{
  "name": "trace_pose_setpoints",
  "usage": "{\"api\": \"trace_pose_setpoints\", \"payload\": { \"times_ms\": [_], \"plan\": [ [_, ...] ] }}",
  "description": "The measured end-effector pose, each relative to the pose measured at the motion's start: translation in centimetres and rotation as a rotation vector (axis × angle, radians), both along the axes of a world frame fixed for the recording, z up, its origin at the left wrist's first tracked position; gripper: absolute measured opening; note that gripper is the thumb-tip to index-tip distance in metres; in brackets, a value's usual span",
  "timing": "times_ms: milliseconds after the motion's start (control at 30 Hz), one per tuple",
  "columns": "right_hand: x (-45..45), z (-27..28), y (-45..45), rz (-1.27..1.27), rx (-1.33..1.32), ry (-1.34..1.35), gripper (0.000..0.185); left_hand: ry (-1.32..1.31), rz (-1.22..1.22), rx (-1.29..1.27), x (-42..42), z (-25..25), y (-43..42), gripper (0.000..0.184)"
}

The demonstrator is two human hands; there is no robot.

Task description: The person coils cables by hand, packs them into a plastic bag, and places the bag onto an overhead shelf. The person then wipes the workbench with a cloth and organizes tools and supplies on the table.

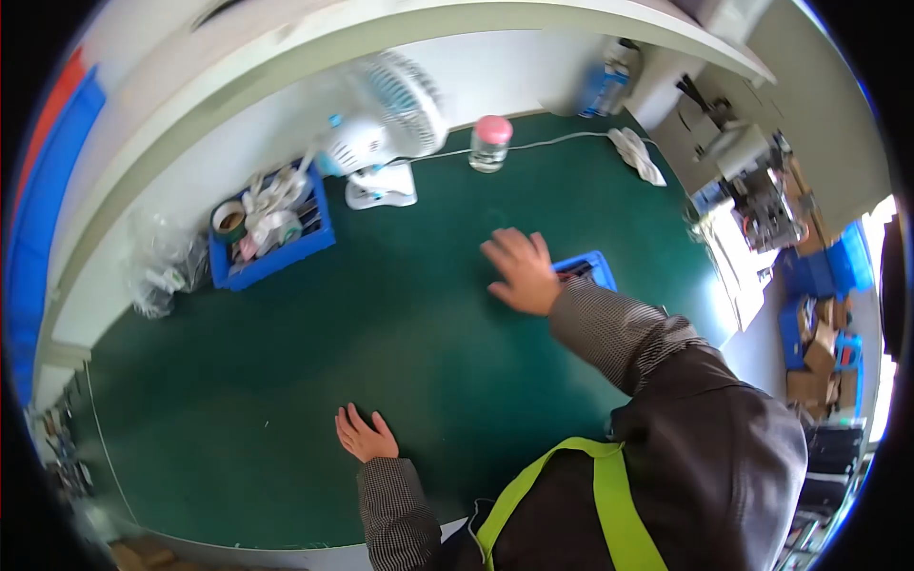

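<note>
My right hand [524,272] is over the green table top [314,352], fingers spread, with nothing in it. Just beside its wrist is a small blue tray [602,270] with dark items inside, partly hidden by my hand and sleeve. My left hand [366,435] lies near the front of the table, fingers apart and holding nothing. Behind my right hand stands a clear jar with a pink lid [492,143].
At the back left are a blue bin [276,265] with tape and cloths, plastic bags [157,266], and a white fan [381,133]. A white cloth [636,157], a blue bottle [606,86] and a machine [757,190] are at the right.
</note>
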State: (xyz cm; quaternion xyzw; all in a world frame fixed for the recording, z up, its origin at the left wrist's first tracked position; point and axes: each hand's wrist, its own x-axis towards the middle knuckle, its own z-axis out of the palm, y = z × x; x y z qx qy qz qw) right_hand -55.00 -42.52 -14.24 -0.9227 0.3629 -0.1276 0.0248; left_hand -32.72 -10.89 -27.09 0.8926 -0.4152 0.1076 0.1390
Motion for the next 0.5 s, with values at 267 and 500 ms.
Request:
{"api": "trace_pose_setpoints", "payload": {
  "times_ms": [267,500],
  "plan": [
    [-21.0,-0.6,-5.8,-0.651,0.09,0.067,0.073,0.098,-0.061,-0.208,-0.8,2.2,-6.6,0.05],
    [-29.2,-4.5,-11.6,-0.811,0.146,-0.104,0.079,0.127,-0.428,-0.155,-8.7,7.9,-25.2,0.063]
  ]
}}
